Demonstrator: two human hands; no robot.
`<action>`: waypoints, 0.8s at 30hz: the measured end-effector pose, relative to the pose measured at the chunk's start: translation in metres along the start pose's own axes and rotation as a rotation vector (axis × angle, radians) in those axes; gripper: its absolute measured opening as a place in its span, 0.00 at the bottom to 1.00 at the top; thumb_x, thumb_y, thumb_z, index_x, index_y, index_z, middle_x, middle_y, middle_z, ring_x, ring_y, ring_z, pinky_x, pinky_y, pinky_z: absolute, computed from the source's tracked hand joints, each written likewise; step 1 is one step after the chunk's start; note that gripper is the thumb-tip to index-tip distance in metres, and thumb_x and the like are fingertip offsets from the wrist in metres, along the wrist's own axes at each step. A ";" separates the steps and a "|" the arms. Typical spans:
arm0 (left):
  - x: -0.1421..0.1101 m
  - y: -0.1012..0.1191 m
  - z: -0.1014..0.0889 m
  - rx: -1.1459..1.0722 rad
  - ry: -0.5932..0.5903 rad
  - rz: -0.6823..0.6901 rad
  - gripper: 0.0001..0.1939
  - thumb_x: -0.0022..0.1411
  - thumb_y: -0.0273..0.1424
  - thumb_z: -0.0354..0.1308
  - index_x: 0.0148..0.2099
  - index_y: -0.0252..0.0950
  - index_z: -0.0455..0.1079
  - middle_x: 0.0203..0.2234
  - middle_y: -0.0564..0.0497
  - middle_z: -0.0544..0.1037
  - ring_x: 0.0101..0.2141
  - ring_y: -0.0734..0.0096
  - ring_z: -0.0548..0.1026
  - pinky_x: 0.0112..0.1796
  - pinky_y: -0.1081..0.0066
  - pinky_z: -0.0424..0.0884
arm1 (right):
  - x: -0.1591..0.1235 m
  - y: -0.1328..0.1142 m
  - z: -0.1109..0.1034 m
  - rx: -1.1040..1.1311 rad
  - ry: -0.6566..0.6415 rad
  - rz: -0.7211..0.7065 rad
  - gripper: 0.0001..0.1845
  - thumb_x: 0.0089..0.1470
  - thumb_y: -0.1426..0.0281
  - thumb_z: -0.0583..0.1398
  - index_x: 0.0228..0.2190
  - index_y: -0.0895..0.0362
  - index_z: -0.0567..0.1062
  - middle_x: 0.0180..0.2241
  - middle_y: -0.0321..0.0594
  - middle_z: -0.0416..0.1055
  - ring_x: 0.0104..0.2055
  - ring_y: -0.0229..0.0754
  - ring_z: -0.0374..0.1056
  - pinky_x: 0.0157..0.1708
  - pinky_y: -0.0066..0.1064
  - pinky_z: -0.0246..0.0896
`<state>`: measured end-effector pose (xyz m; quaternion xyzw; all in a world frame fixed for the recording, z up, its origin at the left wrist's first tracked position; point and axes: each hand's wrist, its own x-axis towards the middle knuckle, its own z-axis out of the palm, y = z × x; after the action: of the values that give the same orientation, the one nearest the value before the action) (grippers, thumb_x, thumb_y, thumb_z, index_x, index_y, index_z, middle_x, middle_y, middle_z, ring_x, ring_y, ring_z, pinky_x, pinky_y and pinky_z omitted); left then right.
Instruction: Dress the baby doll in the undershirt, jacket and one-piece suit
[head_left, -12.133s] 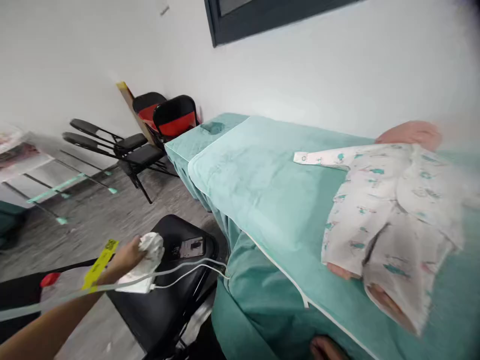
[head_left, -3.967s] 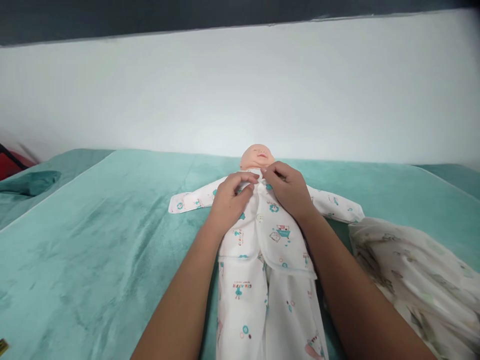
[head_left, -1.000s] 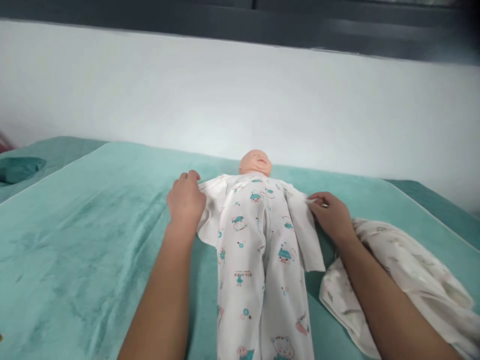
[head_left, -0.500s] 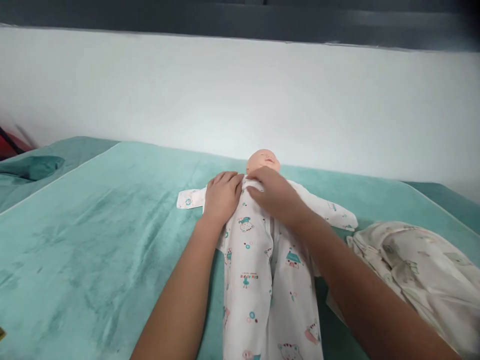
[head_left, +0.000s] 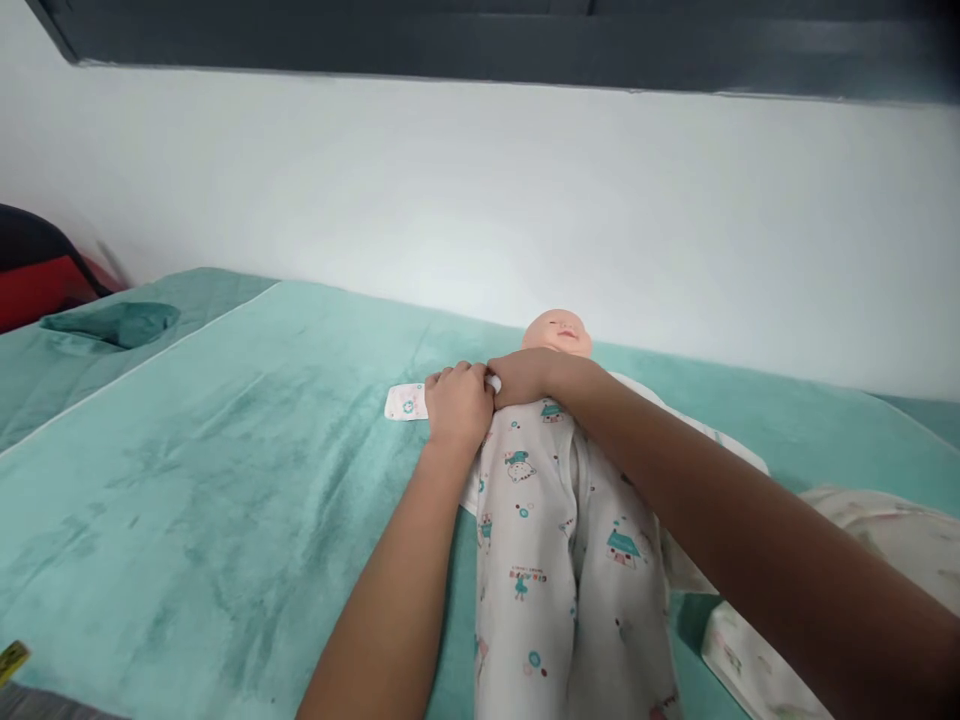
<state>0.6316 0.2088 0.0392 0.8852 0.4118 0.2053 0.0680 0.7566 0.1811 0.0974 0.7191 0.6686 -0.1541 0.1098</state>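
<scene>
A baby doll point(head_left: 559, 333) lies on its back on the bed, its head toward the wall. White printed trousers point(head_left: 529, 560) cover its legs and reach up to the chest. Its white baby shirt point(head_left: 686, 425) is spread open, and one cuffed sleeve end sticks out at the left. At the doll's shoulder on the left side of the view, my left hand point(head_left: 459, 405) is closed around the shirt sleeve. My right hand point(head_left: 523, 377) reaches across the chest and meets it there, fingers pinched at a small white bit of the shirt. The fingertips are partly hidden.
A crumpled printed cloth point(head_left: 757, 650) lies at the right, partly behind my right forearm. The bed's teal cover point(head_left: 225, 480) runs up to the white wall point(head_left: 450, 200). A face hole point(head_left: 124, 322) and a red-black chair point(head_left: 45, 270) are at the far left.
One second ago my hands held the shirt's two sides apart. My right hand has since crossed leftward over the chest to join my left hand at the sleeve. The view has turned slightly left.
</scene>
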 end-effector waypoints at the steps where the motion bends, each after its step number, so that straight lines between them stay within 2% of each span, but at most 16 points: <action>1: 0.000 0.000 0.000 0.009 -0.005 -0.009 0.14 0.63 0.28 0.47 0.42 0.40 0.74 0.39 0.48 0.79 0.43 0.58 0.75 0.43 0.60 0.66 | 0.002 -0.001 0.000 -0.020 0.004 0.001 0.15 0.47 0.64 0.61 0.39 0.52 0.76 0.38 0.43 0.78 0.35 0.49 0.73 0.29 0.35 0.60; 6: -0.003 0.000 -0.005 -0.031 0.024 -0.025 0.14 0.62 0.28 0.48 0.45 0.41 0.73 0.41 0.49 0.79 0.43 0.58 0.75 0.41 0.61 0.66 | -0.003 0.000 0.000 -0.007 0.052 -0.007 0.17 0.50 0.59 0.60 0.43 0.48 0.76 0.42 0.40 0.78 0.39 0.50 0.74 0.32 0.36 0.62; 11: -0.007 -0.003 -0.011 -0.122 0.046 -0.057 0.15 0.63 0.27 0.48 0.47 0.44 0.72 0.42 0.51 0.78 0.43 0.61 0.75 0.39 0.64 0.66 | -0.023 0.011 -0.001 0.062 0.144 0.043 0.31 0.50 0.51 0.60 0.55 0.44 0.70 0.48 0.39 0.76 0.43 0.52 0.73 0.34 0.37 0.63; 14: -0.007 -0.008 -0.012 -0.160 0.049 -0.073 0.15 0.63 0.26 0.48 0.46 0.45 0.72 0.42 0.52 0.78 0.43 0.62 0.75 0.37 0.65 0.65 | -0.033 0.019 -0.002 0.037 0.190 0.041 0.27 0.53 0.52 0.58 0.55 0.40 0.71 0.51 0.36 0.75 0.48 0.54 0.71 0.39 0.40 0.63; 17: -0.007 -0.013 -0.013 -0.176 0.050 -0.087 0.17 0.61 0.24 0.47 0.45 0.45 0.73 0.41 0.52 0.77 0.41 0.62 0.75 0.35 0.65 0.64 | -0.043 0.028 -0.004 0.035 0.210 0.046 0.23 0.55 0.53 0.57 0.52 0.39 0.74 0.49 0.34 0.76 0.47 0.53 0.72 0.41 0.42 0.63; 20: -0.008 -0.017 -0.014 -0.207 0.051 -0.102 0.18 0.60 0.22 0.47 0.43 0.46 0.74 0.40 0.52 0.77 0.41 0.63 0.75 0.34 0.66 0.64 | -0.052 0.038 -0.009 0.039 0.237 0.079 0.23 0.55 0.53 0.58 0.51 0.40 0.75 0.48 0.35 0.77 0.46 0.54 0.72 0.42 0.43 0.63; 24: -0.008 -0.021 -0.014 -0.258 0.049 -0.121 0.15 0.61 0.26 0.49 0.42 0.46 0.74 0.40 0.53 0.78 0.41 0.63 0.75 0.35 0.66 0.65 | -0.064 0.047 -0.017 0.050 0.242 0.145 0.25 0.54 0.50 0.57 0.53 0.40 0.74 0.49 0.36 0.76 0.48 0.56 0.71 0.41 0.44 0.64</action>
<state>0.6066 0.2155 0.0440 0.8375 0.4360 0.2735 0.1835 0.8005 0.1235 0.1345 0.7814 0.6192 -0.0746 0.0214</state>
